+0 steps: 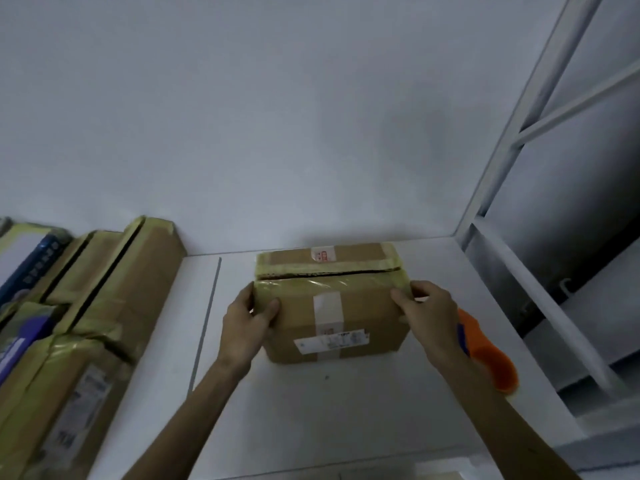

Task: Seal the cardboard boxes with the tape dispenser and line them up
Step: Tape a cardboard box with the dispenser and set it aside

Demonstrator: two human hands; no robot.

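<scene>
Fingers (272, 306) of your left hand (247, 322) curl over the left end of the cardboard box (367, 310), with the thumb on its near top flap (298, 289) and the rest wrapped round the side. Your right hand (427, 315) takes the right end much the same way, thumb and fingertips pinching the corner of that near flap. Both hands grip the box, and neither lies flat on it.

The box sits on the white table (311, 410), about mid-width and close to the far wall. Its two top flaps do not quite meet: a dark slit (329, 273) runs left to right between them. Yellowish tape edges both flaps, a white strip (327, 306) crosses the near one, and a printed label (330, 341) lies nearer to you.

Just right of the box, partly behind your right wrist, the orange tape dispenser (491, 362) lies on the table, with neither hand touching it. Well to the left, a row of other taped boxes (104, 289) runs from the wall toward you. At far right a white shelf frame (519, 133) rises.
</scene>
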